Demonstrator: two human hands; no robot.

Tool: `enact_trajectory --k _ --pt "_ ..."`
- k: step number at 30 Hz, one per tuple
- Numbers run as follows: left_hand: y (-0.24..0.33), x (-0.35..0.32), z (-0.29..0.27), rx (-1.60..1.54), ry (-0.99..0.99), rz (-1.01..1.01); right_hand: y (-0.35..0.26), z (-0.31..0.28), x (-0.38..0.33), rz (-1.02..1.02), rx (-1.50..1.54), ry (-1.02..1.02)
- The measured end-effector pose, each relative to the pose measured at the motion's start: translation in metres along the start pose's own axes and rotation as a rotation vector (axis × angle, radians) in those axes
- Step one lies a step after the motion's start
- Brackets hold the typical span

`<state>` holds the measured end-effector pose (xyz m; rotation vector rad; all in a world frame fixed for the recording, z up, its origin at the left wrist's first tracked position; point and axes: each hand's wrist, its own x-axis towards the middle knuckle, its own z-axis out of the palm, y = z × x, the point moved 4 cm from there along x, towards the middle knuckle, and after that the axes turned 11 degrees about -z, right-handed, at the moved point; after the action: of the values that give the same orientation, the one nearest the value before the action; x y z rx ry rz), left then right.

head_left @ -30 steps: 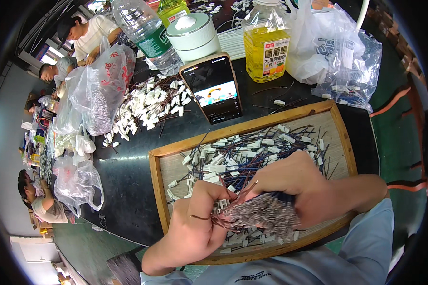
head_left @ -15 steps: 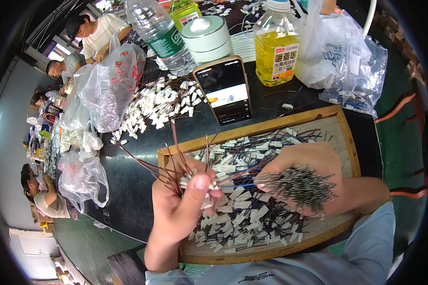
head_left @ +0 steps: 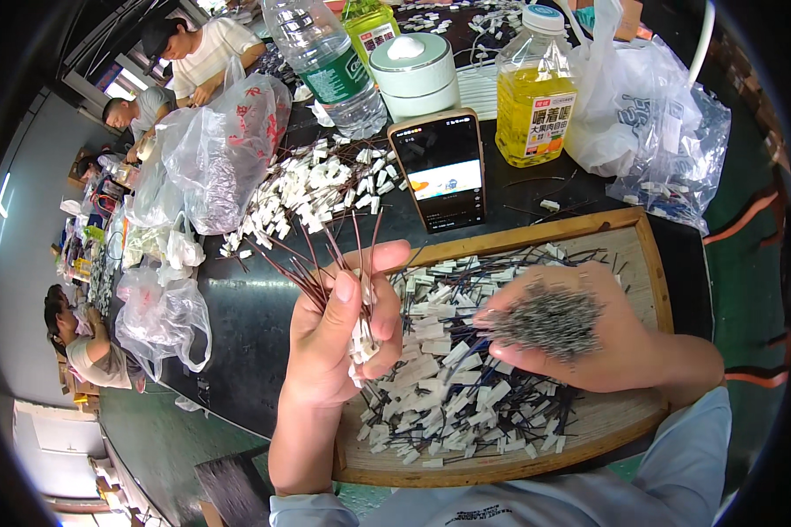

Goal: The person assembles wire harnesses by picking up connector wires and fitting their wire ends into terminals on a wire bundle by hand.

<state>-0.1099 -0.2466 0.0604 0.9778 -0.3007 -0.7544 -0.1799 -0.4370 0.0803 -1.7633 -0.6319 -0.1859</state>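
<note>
While looking down on wooden tray (head_left: 536, 233), noted white connectors (head_left: 363, 341) with thin brown wires (head_left: 306, 283) fanned upward, partly hidden, pinched in half-curled left hand (head_left: 325, 347) by tray's left edge. Saw right hand (head_left: 622, 350) closed round dense, blurred, grey-tipped wire bundle (head_left: 549, 323) above jumbled connector pile (head_left: 431, 351).

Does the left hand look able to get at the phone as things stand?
Probably not to grasp: the left hand holds white connectors with brown wires, though nothing tall seems to block the way to the phone.
</note>
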Motion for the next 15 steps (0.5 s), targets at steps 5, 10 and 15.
enact_trajectory --k 5,10,15 --pt "0.001 -0.004 0.008 -0.021 -0.072 0.003 -0.009 0.004 -0.001 0.072 0.044 0.084" --pt "-0.002 -0.008 0.016 0.080 -0.075 -0.064 -0.010 0.001 -0.001 -0.036 -0.095 0.059" --pt "-0.009 -0.011 0.024 0.022 -0.053 -0.088 -0.010 -0.001 -0.009 -0.045 -0.046 0.153"
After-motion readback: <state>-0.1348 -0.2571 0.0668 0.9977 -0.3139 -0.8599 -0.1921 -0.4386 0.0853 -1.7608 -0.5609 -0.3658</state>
